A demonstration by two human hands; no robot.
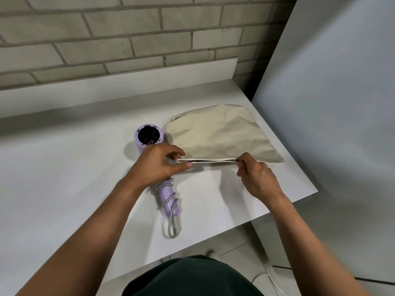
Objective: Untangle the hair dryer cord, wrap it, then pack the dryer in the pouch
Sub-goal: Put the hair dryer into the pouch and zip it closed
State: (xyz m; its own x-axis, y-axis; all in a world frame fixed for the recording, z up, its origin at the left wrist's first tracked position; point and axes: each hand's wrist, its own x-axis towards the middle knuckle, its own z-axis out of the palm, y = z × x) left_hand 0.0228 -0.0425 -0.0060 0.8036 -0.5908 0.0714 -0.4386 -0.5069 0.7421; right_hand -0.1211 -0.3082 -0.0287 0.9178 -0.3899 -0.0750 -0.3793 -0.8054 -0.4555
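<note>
A beige cloth pouch lies flat on the white table, its near edge showing a narrow dark slit. My left hand pinches the left end of that edge. My right hand pinches the right end, near a small dark zip pull. A lilac hair dryer lies just left of the pouch, partly under my left hand, its round black air intake facing the wall. The grey cord is wound around the handle, with a short loop hanging past the handle's end.
A brick wall runs behind the table, with a low white backsplash along it. A large white panel stands at the right, past the table's edge. White cable lies on the tiled floor below.
</note>
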